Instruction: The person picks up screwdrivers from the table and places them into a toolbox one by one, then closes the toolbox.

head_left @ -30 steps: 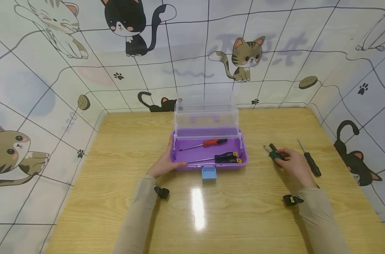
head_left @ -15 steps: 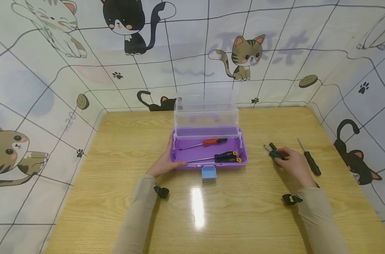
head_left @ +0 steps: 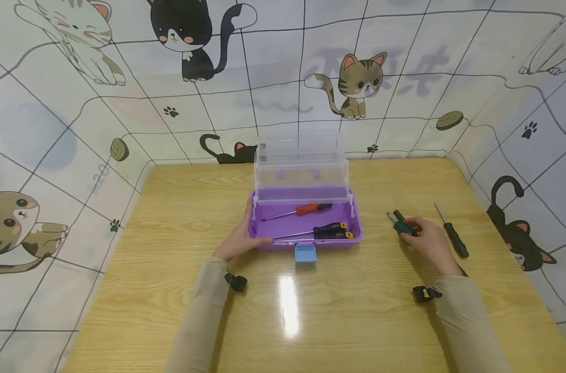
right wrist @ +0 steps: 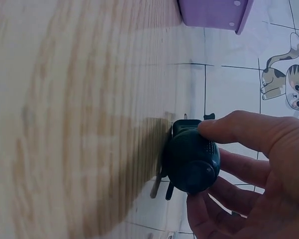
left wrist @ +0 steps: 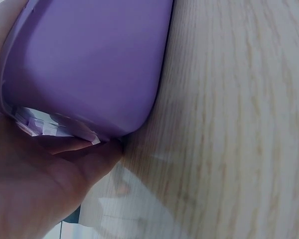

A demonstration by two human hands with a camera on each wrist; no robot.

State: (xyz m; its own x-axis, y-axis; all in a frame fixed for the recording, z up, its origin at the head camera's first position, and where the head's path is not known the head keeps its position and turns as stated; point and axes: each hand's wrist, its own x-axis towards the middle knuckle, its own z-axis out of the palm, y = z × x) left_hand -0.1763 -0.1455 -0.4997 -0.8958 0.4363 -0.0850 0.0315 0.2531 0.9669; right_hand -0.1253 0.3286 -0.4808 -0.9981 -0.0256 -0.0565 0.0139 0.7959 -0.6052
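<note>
My left hand (head_left: 236,241) grips the left end of a purple toolbox (head_left: 283,224), thumb at the front rim and fingers along the side wall. Its clear lid (head_left: 301,178) stands raised at the back. Inside lie a red-handled screwdriver (head_left: 306,209) and two black screwdrivers (head_left: 328,229) with yellow ends. To the right, my right hand (head_left: 429,242) pinches the thick green handle of a stubby-looking screwdriver (right wrist: 192,159), close over the table, its tip pointing away to the left. A dark, slim-handled tool (head_left: 398,214) shows just behind it, partly hidden.
A black-handled screwdriver (head_left: 456,241) lies on the wooden table (head_left: 357,311) just right of my right hand. The toolbox's light blue latch (head_left: 305,254) hangs down in front. A wall covering with cartoon cats (head_left: 359,85) stands behind the table and at both sides.
The head view has shifted very slightly. Both hands keep their places on the toolbox and the green screwdriver, with no other visible change.
</note>
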